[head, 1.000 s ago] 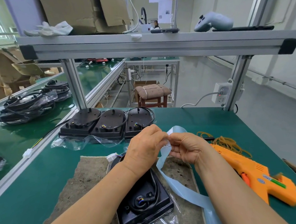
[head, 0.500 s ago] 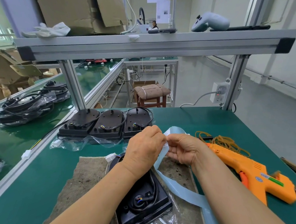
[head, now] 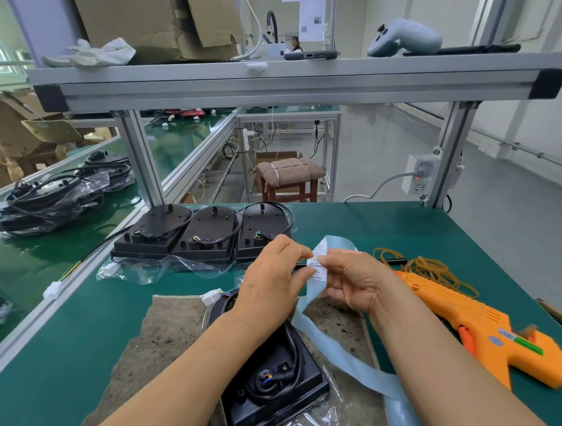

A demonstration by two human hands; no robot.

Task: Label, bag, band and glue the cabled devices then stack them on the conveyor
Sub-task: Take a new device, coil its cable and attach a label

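Observation:
A black cabled device (head: 273, 378) lies back-up on a clear bag on the brown mat (head: 169, 344) in front of me. Above it, my left hand (head: 270, 282) and my right hand (head: 356, 280) meet at a small white printed label (head: 319, 266). My left thumb and fingers pinch the label's edge. My right hand holds the pale blue backing strip (head: 340, 344), which trails down to the lower right. Three more black devices (head: 205, 234) with coiled cables stand in a row at the table's back. Bagged devices (head: 52, 200) are piled on the conveyor at the left.
An orange glue gun (head: 477, 329) lies at the right, with a heap of rubber bands (head: 431, 269) behind it. A loose clear bag (head: 164, 269) lies before the device row. An aluminium rail (head: 64, 292) separates table and conveyor. A shelf beam (head: 298, 83) runs overhead.
The white label now stands further off the blue strip between my fingertips. Both hands stay in nearly the same place above the device.

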